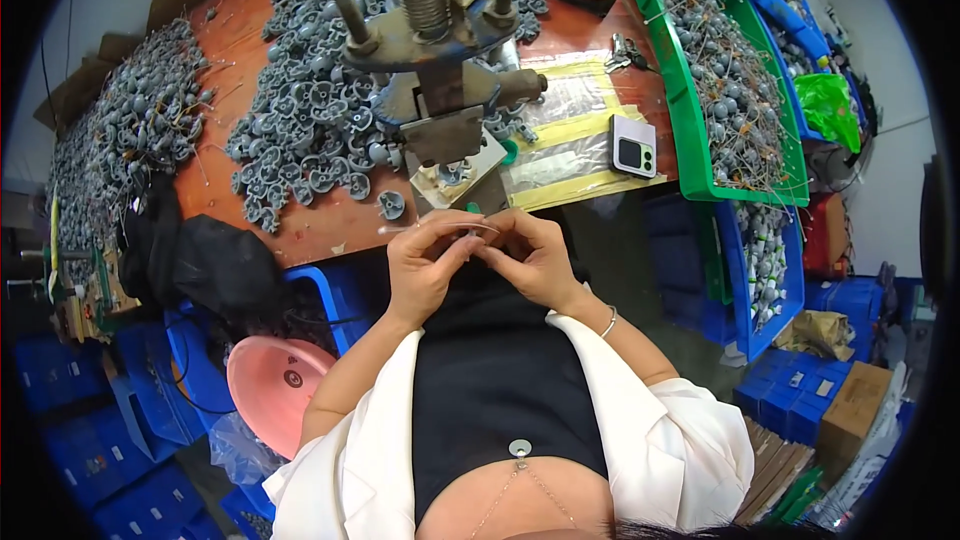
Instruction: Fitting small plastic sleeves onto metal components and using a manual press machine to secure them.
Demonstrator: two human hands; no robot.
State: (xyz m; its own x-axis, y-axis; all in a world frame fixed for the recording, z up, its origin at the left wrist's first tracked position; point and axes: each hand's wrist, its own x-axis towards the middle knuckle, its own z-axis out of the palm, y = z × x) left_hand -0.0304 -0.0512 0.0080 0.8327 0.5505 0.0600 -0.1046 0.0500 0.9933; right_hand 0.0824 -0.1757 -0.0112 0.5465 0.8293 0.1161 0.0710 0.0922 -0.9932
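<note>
My left hand (424, 258) and my right hand (532, 258) meet at the table's near edge, fingers closed in a pinch. Between the fingertips is a small part, mostly hidden, that I cannot make out. A thin pale strand (398, 229) arcs over the fingers of both hands. Just beyond my hands stands a metal press (437, 130), its head above a light metal block (478, 176). One grey cup-shaped plastic part (391, 205) lies by the table edge, left of the press.
Grey plastic parts (320, 105) pile up behind and left of the press. Further left lies a heap of grey pieces with wires (150, 90). A phone (633, 146) and keys (627, 54) lie right. A green crate (672, 100) holds wired pieces. A pink basin (265, 395) sits below left.
</note>
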